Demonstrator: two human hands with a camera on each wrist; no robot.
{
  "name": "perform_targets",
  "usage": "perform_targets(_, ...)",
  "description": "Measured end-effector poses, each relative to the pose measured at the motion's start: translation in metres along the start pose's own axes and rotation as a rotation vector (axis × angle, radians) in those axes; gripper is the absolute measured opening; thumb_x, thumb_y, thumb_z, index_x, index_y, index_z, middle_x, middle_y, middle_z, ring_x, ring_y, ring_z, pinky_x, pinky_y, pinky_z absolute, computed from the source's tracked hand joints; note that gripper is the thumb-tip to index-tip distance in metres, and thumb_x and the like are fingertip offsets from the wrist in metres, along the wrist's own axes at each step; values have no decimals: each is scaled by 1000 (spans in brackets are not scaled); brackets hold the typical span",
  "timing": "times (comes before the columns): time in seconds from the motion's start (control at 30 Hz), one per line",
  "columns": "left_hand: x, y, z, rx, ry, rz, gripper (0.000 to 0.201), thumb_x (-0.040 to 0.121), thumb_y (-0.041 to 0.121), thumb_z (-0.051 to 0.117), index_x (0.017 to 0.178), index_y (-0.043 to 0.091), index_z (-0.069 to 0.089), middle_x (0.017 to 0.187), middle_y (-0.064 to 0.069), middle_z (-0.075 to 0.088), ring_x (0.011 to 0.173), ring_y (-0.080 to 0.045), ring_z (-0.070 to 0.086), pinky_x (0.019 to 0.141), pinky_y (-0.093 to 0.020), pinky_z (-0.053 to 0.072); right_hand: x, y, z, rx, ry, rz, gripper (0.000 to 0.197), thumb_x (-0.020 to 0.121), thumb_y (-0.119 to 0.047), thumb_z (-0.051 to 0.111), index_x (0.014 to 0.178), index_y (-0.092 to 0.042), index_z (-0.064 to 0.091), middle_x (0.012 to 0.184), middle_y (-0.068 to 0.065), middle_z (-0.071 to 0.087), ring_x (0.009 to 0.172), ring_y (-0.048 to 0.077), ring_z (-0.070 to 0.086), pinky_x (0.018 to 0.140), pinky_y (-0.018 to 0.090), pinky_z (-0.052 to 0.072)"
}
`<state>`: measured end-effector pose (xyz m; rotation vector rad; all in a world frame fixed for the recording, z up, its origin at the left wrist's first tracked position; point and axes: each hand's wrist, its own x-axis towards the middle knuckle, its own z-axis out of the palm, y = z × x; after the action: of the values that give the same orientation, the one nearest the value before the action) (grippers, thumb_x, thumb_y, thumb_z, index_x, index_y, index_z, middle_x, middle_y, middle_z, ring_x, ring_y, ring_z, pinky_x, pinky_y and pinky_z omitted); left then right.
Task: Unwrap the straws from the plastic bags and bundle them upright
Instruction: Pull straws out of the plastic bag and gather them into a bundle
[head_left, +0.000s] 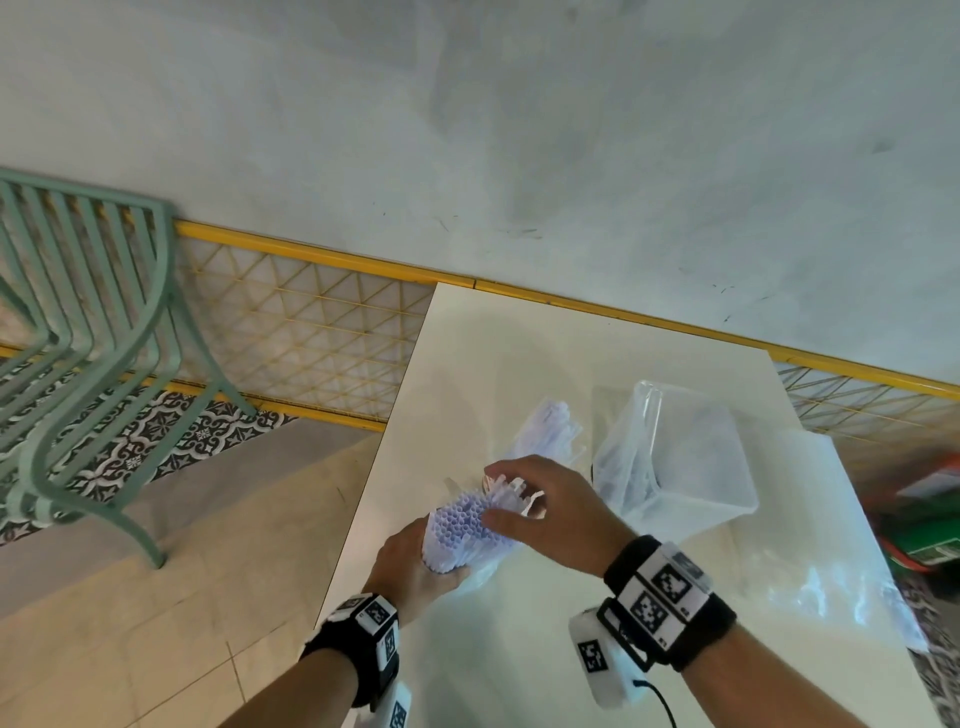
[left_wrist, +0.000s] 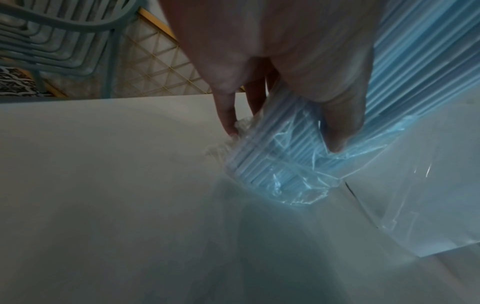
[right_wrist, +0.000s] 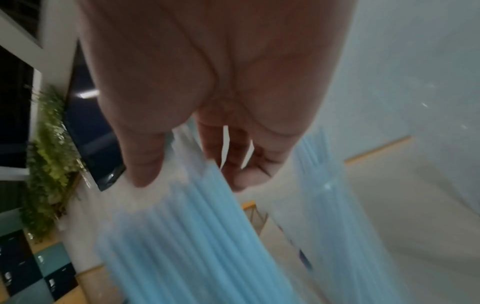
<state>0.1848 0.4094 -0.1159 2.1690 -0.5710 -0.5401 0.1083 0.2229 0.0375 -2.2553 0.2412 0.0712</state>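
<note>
The left hand (head_left: 410, 564) is gripping a bundle of pale blue straws (head_left: 460, 525) near the front left edge of the white table (head_left: 519, 353), fingers and thumb curling round the bundle's lower part. The right hand (head_left: 545, 512) is lying over the top of the same bundle, thumb against the open straw ends and fingers curling over the far side, so it is gripping the straws too. Only the head view is showing the honeycomb of open ends facing the camera, a second lot of straws (head_left: 550, 431) lying on the table beyond the hands, a clear plastic container (head_left: 680, 462) just to the right, and an empty clear bag (head_left: 831, 545) spreading toward the table's right edge. The left wrist view is showing what the head view is hiding: the crumpled plastic bag (left_wrist: 293, 185) is bunching round the bundle's lower end, which is resting on the tabletop, with the fingertips (left_wrist: 337, 142) pressing on the film. The right wrist view is blurred, showing the thumb and fingers on the straw ends. A green metal chair (head_left: 88, 332) is standing off to the left.
</note>
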Motion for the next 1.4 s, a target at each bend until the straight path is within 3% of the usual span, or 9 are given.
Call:
perform_targets(0.2,-2,4,-4,7,2,26,55,64,44,81,113,30,59,99,20,61,89,-3,60,75,-5,40,0,15,34,167,141,-15,22,94,-32,64,114,-26,69,117,-12,68,108,3,63,94,22,49)
perform_targets(0.43,-3,8,-5,11,7,24,54,65,41,81,113,26,60,98,18,61,90,-6,61,75,-8,41,8,9,27,76,185,-99,27,89,-36,70,116,-32,67,114,-21,65,112,0,56,95,11,40)
perform_targets(0.63,-3,10,-6,30,-5,23,52,66,44,78,112,28,59,96,19,59,86,-4,58,70,-4,36,18,9,19,39,213,-133,47,78,-56,63,75,-10,64,69,3,62,62,17,61,63,37,51)
perform_targets(0.77,-2,4,-6,6,-7,9,53,63,47,78,110,29,61,95,19,62,87,-5,61,72,-8,42,23,0,2,80,222,-109,54,75,-53,69,73,-1,56,63,19,58,56,37,54,55,45,47)
perform_targets(0.97,-2,-4,-10,-37,-15,-14,49,60,47,81,103,33,61,91,18,65,85,-4,63,69,-8,43,32,-35,-65,76,290,-79,16,81,-25,79,82,-9,76,73,-1,74,59,8,68,53,16,50)
perform_targets(1.1,-1,-8,-12,-45,-11,-12,49,59,48,80,101,34,60,92,19,66,86,-3,64,73,-14,47,40,-52,-112,41,366,-72,11,86,-24,75,81,-14,77,52,-20,64,44,-1,57,46,9,41)
perform_targets(1.2,-1,-9,-11,-43,-8,-8,45,59,47,81,96,38,58,88,22,64,84,-3,64,71,-12,46,53,-44,-126,-40,421,-46,19,86,-31,74,78,-13,77,45,-12,60,41,0,54,45,11,40)
perform_targets(1.3,-1,-9,-11,-48,-12,-18,46,59,46,82,96,38,57,89,21,64,86,-4,64,73,-15,47,69,-12,-106,-144,318,112,37,79,-50,74,77,-13,75,57,1,67,46,6,59,47,19,45)
perform_targets(1.4,-2,-8,-12,-63,-10,-20,47,58,45,83,97,37,57,89,21,65,83,2,63,70,-7,45,77,19,-77,-170,189,227,43,75,-56,75,103,-23,73,90,-2,73,83,10,68,68,18,49)
